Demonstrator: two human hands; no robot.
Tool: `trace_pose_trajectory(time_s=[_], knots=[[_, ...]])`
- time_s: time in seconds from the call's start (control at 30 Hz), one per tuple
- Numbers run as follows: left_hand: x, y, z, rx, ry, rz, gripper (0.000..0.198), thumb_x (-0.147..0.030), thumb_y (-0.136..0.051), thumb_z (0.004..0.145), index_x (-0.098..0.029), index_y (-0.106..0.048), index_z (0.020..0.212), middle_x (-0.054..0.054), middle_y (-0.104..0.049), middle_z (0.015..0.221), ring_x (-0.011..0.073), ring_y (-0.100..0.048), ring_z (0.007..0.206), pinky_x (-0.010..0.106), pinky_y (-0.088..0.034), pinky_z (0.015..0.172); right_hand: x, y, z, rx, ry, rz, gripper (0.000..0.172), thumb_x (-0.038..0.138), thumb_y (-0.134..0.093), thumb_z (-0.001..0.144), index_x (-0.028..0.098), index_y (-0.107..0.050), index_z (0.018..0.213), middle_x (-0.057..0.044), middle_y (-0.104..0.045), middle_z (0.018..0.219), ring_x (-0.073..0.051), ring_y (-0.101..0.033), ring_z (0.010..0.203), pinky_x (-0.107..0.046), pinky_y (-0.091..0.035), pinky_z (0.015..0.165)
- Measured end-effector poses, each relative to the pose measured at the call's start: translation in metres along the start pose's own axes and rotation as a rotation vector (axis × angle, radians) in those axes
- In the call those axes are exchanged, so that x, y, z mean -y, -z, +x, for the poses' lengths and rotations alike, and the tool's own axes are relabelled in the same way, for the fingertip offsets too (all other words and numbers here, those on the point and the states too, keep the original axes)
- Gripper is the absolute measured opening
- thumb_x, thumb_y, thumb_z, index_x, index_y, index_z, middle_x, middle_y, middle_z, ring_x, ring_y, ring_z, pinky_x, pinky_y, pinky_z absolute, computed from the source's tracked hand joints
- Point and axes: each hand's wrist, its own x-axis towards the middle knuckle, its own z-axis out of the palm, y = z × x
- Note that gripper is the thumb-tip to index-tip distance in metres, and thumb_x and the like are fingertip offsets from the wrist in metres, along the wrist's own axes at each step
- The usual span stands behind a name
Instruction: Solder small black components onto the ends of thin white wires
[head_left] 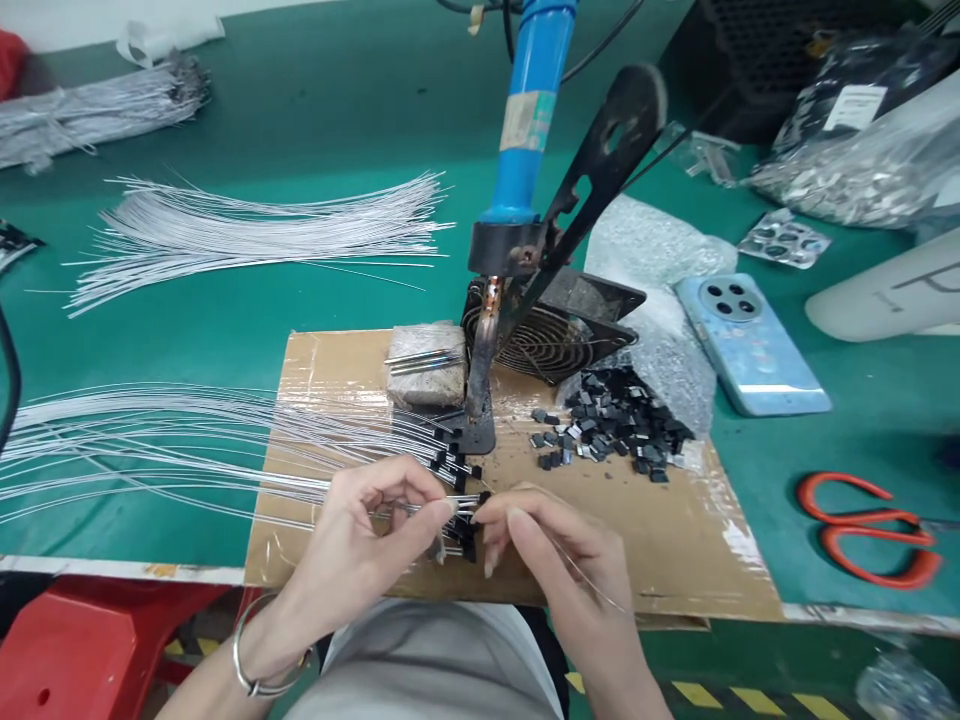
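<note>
My left hand (379,540) is closed, thumb and forefinger pinching thin white wires (463,506) near their right ends. A small black connector (484,497) sits at the tips of these wires. Close to it, my right hand (566,550) is also closed, with a thin solder wire (589,582) running across its palm. Its fingertips are by the connector; whether they touch it I cannot tell. Just above both hands stands a blue-handled soldering iron (484,360), tip down in its stand. More wires with black ends (450,455) lie behind and beneath my fingers.
Loose black connectors (622,420) are heaped on the cardboard (675,540). A small fan (547,345) and a wrapped block (426,385) flank the iron. A bundle of white wires (262,230) lies behind. On the right are a phone (765,350) and red-handled scissors (870,520).
</note>
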Motion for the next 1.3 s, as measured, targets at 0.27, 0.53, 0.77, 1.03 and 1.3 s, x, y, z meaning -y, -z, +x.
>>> trace_pose_trajectory(time_s=[0.27, 0.53, 0.77, 1.03, 1.3], knots=[[-0.003, -0.002, -0.001, 0.02, -0.028, 0.023, 0.018, -0.026, -0.063, 0.094, -0.017, -0.064, 0.078, -0.001, -0.059, 0.066, 0.0117, -0.051, 0.061, 0.025, -0.039, 0.056, -0.003, -0.006, 0.004, 0.049, 0.068, -0.055, 0.015, 0.027, -0.064, 0.094, 0.021, -0.072, 0.083, 0.001, -0.062, 0.069, -0.011, -0.058, 0.056, -0.024, -0.045, 0.053], [-0.002, -0.008, -0.002, -0.046, 0.034, 0.046, 0.018, -0.033, -0.065, 0.09, -0.018, -0.064, 0.08, -0.001, -0.056, 0.062, 0.0119, -0.046, 0.054, 0.025, -0.035, 0.048, -0.002, -0.013, -0.001, -0.085, 0.152, -0.093, 0.018, 0.021, -0.066, 0.093, 0.021, -0.073, 0.076, 0.002, -0.059, 0.062, -0.011, -0.052, 0.056, -0.024, -0.038, 0.051], [0.001, -0.01, -0.004, -0.068, 0.038, 0.06, 0.02, -0.036, -0.066, 0.089, -0.019, -0.066, 0.079, 0.0, -0.059, 0.063, 0.0115, -0.044, 0.052, 0.025, -0.034, 0.047, -0.007, -0.008, 0.001, 0.017, 0.027, 0.124, 0.016, 0.025, -0.065, 0.095, 0.026, -0.08, 0.099, 0.0, -0.065, 0.074, -0.01, -0.06, 0.054, -0.023, -0.048, 0.05], [0.005, -0.017, -0.005, -0.125, -0.017, 0.083, 0.021, -0.035, -0.064, 0.091, -0.02, -0.065, 0.076, -0.001, -0.058, 0.06, 0.0111, -0.039, 0.05, 0.025, -0.029, 0.045, -0.007, -0.014, -0.001, -0.035, -0.126, 0.355, 0.009, 0.029, -0.076, 0.086, 0.025, -0.083, 0.09, 0.0, -0.065, 0.068, -0.009, -0.056, 0.051, -0.02, -0.047, 0.044], [0.001, -0.017, -0.008, -0.111, -0.026, 0.203, 0.023, -0.034, -0.062, 0.093, -0.021, -0.063, 0.074, -0.002, -0.059, 0.062, 0.0111, -0.038, 0.052, 0.027, -0.032, 0.051, -0.001, -0.014, 0.0, -0.05, -0.214, 0.447, 0.008, 0.03, -0.079, 0.082, 0.023, -0.083, 0.082, 0.002, -0.062, 0.064, -0.007, -0.052, 0.048, -0.018, -0.042, 0.042]])
